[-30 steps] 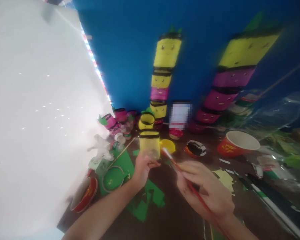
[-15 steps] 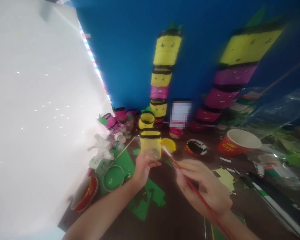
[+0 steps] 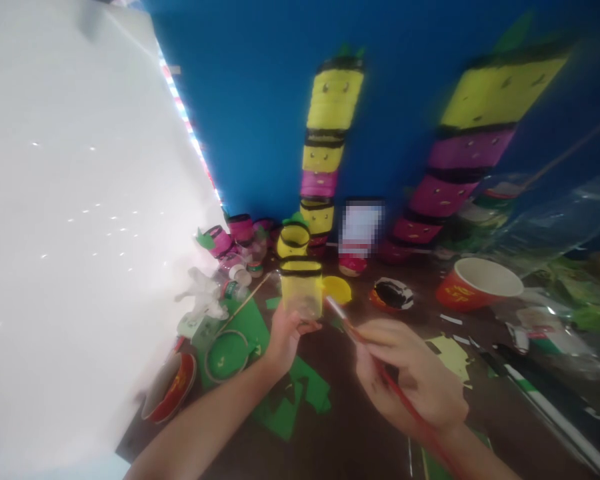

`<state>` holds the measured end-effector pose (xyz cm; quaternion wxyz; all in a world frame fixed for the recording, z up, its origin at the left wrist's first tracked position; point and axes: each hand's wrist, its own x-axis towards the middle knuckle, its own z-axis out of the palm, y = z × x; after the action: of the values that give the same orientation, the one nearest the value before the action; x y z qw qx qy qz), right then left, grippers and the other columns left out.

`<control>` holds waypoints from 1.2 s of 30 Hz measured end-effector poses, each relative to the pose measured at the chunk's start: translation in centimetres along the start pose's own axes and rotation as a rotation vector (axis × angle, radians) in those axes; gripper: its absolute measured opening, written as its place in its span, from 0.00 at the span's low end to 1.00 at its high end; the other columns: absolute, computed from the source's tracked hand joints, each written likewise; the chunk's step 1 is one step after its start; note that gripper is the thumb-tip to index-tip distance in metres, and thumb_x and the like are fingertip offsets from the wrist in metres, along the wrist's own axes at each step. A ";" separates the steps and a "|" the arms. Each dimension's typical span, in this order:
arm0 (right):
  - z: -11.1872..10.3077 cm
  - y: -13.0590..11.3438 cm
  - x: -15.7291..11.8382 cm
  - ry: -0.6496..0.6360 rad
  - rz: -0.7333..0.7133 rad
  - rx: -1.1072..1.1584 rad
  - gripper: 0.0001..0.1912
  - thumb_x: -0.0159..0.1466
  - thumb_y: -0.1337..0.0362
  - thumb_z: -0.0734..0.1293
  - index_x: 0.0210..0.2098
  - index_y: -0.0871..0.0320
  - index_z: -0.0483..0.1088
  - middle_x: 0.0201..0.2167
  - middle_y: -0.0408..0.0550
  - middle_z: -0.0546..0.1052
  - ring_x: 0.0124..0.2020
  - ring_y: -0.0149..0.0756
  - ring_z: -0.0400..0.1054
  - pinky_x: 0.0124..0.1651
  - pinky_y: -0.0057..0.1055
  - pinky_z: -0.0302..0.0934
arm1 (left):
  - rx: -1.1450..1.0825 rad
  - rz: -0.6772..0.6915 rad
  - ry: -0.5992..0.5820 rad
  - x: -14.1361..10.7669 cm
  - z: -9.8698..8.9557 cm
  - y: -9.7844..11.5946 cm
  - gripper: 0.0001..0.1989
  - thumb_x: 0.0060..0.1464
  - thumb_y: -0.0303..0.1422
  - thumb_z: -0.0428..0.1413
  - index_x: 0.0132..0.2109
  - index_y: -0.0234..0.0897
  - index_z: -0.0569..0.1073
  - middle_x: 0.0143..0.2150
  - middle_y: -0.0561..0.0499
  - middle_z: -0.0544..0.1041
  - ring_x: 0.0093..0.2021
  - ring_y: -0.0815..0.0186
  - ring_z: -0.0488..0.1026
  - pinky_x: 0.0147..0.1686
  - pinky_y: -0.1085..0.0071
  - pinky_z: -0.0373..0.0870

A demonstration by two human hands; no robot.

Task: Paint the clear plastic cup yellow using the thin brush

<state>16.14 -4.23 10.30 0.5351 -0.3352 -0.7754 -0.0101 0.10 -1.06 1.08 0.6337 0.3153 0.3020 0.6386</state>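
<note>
My left hand (image 3: 289, 337) is closed around the lower end of a cut plastic bottle cup (image 3: 301, 288), held upright. Yellow paint covers most of it, its rim is black, and the bottom looks clear. A red-handled paintbrush (image 3: 395, 387) is pinched in my right hand (image 3: 410, 373). Its pale bristle end points up and left, just right of the cup; whether it touches is hard to tell. Behind the brush tip sits a round dish of yellow paint (image 3: 338, 291). Farther right is a small container of black paint (image 3: 391, 295).
Stacked yellow and pink face pots (image 3: 333, 100) stand against the blue wall. Green paper scraps (image 3: 285, 413) lie beneath my left arm. A red paper cup (image 3: 480, 283) stands right, near clear plastic (image 3: 555, 213). Another red container (image 3: 173, 390) tilts at left. Plastic bottles (image 3: 235, 290) lie back left.
My right hand and the paintbrush have shifted slightly right and down, away from the cup. My left hand and the cup stay in place.
</note>
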 end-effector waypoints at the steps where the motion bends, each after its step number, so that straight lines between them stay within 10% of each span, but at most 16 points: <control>1: 0.0 0.0 0.0 0.001 0.013 -0.028 0.08 0.54 0.75 0.65 0.28 0.56 0.69 0.26 0.46 0.76 0.30 0.32 0.72 0.31 0.29 0.69 | 0.003 0.001 0.003 0.0 0.0 0.0 0.20 0.44 0.42 0.60 0.42 0.36 0.69 0.33 0.51 0.75 0.28 0.68 0.72 0.35 0.64 0.72; 36: 0.1 -0.2 -0.1 0.034 -0.008 0.001 0.10 0.54 0.75 0.65 0.32 0.55 0.68 0.28 0.45 0.76 0.32 0.33 0.72 0.32 0.31 0.69 | -0.045 -0.069 0.025 -0.2 0.5 0.6 0.22 0.41 0.45 0.60 0.41 0.36 0.70 0.33 0.51 0.75 0.30 0.65 0.72 0.36 0.63 0.71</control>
<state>15.99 -4.36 10.22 0.5485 -0.3315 -0.7675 -0.0176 0.10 -1.23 1.83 0.6583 0.2824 0.3062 0.6270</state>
